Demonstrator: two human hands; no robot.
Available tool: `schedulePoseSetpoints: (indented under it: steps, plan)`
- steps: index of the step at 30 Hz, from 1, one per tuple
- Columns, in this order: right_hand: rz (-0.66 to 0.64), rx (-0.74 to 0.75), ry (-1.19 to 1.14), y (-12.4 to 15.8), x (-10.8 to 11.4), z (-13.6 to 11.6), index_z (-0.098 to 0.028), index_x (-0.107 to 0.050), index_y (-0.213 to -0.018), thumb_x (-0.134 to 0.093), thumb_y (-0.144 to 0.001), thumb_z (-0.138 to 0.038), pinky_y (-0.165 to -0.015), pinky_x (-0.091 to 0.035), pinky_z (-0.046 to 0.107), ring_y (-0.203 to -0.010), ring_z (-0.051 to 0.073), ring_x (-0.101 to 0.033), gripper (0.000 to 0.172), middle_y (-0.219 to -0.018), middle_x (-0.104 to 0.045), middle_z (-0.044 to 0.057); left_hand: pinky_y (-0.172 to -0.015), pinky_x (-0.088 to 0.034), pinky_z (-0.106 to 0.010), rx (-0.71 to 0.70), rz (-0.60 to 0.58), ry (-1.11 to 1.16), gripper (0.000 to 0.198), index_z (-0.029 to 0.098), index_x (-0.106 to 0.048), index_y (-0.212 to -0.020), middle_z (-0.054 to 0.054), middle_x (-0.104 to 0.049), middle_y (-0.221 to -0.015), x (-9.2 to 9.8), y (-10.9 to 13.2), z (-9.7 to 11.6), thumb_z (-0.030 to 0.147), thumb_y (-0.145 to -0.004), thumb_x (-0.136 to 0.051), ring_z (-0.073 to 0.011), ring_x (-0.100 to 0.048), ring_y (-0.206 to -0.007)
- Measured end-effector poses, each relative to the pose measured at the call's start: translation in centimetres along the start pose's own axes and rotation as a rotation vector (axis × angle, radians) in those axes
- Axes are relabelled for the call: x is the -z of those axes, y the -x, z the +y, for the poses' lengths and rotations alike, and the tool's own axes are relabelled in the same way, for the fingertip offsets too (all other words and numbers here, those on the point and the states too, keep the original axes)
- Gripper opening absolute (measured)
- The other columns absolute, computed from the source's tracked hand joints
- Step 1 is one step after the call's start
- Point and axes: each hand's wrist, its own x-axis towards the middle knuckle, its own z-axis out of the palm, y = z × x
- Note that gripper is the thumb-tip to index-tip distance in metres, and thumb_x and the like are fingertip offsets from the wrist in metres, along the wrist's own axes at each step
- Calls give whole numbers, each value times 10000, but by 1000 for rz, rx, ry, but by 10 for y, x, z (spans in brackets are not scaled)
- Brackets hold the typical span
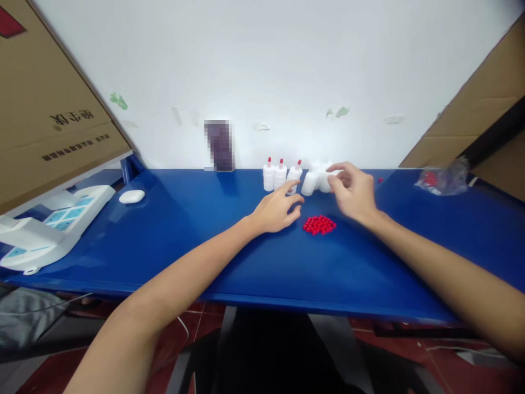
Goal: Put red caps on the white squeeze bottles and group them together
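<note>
Three small white squeeze bottles [280, 178] with red tips stand in a row at the back of the table, the right one leaning. My left hand [275, 210] is open, its fingers spread, the index fingertip in front of the leaning bottle. To the right is a cluster of white bottles [310, 184] on which I see no red tips. My right hand [355, 192] is closed at this cluster's right side, thumb and index finger around a white bottle [335, 173], partly hidden by the fingers. A pile of small red caps [319, 225] lies between my hands, nearer me.
A clear plastic bag [443, 179] with red pieces lies at the right, and one loose red piece [380, 179] near it. On the left are a white power strip [68, 221], a white case [132, 196] and a cardboard box [53, 109]. A pixelated dark object [221, 145] stands against the wall.
</note>
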Motion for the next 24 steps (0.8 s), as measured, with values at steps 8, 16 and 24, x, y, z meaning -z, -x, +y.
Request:
schedulePoseSetpoints:
  steps: [8, 16, 24]
  plan:
    - [-337, -229, -49, 4, -3, -1, -183, -574, -1391, -585, -867, -297, -570, -453, 349, -479, 185, -538, 536, -529, -586, -38, -1006, -575, -418, -69, -47, -8, 282, 175, -702, -1142, -136, -546, -1455, 4, -1, 1, 257, -998, -474, -235, -666, -1154]
    - [-412, -292, -163, 5, -5, 2, -211, -585, -1361, -575, -897, -329, -465, -413, 318, -411, 150, -489, 478, -576, -574, -35, -1053, -538, -443, -102, -66, -13, 294, 171, -698, -1166, -132, -544, -1487, 5, -1, 1, 254, -1008, -464, -259, -624, -1232]
    - [-471, -197, -104, 8, -10, 3, -184, -487, -1521, -567, -906, -324, -575, -483, 366, -496, 181, -559, 636, -656, -649, 2, -903, -529, -360, -109, -158, -3, 284, 164, -710, -1037, -70, -721, -1037, 7, -6, 2, 249, -1011, -440, -222, -657, -994]
